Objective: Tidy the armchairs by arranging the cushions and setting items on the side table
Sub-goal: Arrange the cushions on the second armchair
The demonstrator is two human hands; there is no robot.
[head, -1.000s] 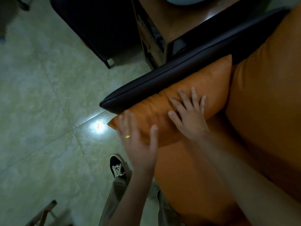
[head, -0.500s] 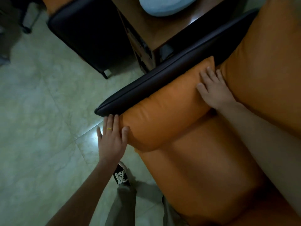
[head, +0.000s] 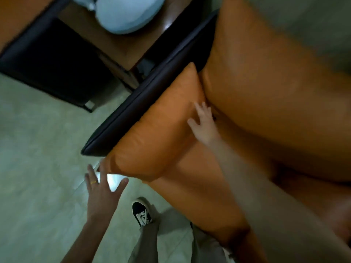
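An orange side cushion (head: 161, 133) leans against the black armrest (head: 133, 109) of an orange armchair. My right hand (head: 204, 123) lies flat and open on the cushion's back end, where it meets the orange back cushion (head: 275, 76). My left hand (head: 101, 188) hovers with spread fingers just off the cushion's front corner, holding nothing; a gold ring shows on one finger. The orange seat cushion (head: 205, 186) lies below. A wooden side table (head: 133, 44) beyond the armrest carries a pale blue rounded item (head: 125, 14).
A second black-sided armchair (head: 49, 59) stands left of the side table. Pale tiled floor (head: 38, 168) spreads to the left. My black-and-white shoe (head: 141, 211) and trouser legs stand at the seat's front edge.
My left hand has come off the cushion's front corner and now hovers below it. My right hand stays at the back end. The view has shifted down and left.
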